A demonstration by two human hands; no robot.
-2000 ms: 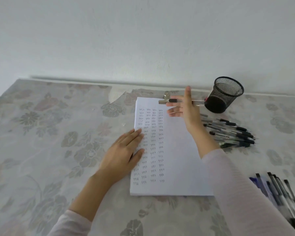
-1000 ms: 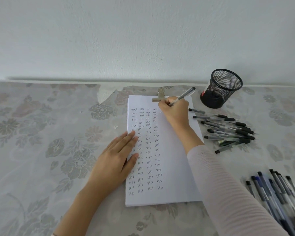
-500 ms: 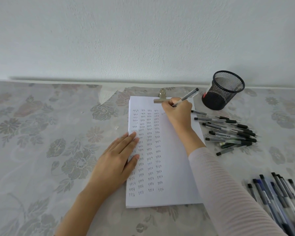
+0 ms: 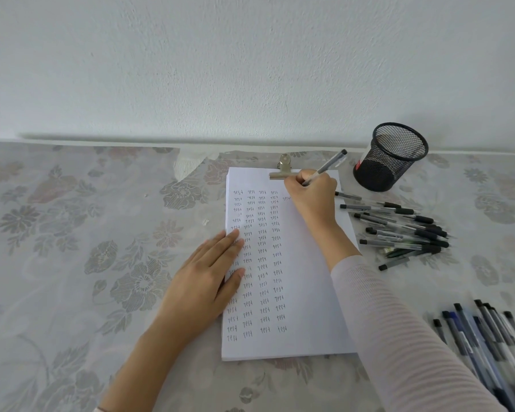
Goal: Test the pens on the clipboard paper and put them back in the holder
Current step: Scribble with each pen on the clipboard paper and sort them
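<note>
White paper (image 4: 304, 292) lies clipped on a clipboard by a metal clip (image 4: 283, 171), with columns of the handwritten word "test". My right hand (image 4: 312, 197) grips a grey pen (image 4: 329, 165) in writing pose near the top of the sheet, tip hidden behind my fingers. My left hand (image 4: 208, 275) rests flat, fingers straight, on the paper's left edge. A black mesh holder (image 4: 390, 157) stands at the back right, beyond the paper's top right corner.
A pile of several black-capped pens (image 4: 405, 230) lies right of the paper. Another group of pens (image 4: 485, 346) lies at the lower right edge. A floral cloth (image 4: 87, 248) covers the table, and a white wall rises behind.
My right hand brought the pen from mid-air by the holder down to the top of the paper into a writing grip. A new word has appeared in the fifth column. My left hand stayed put.
</note>
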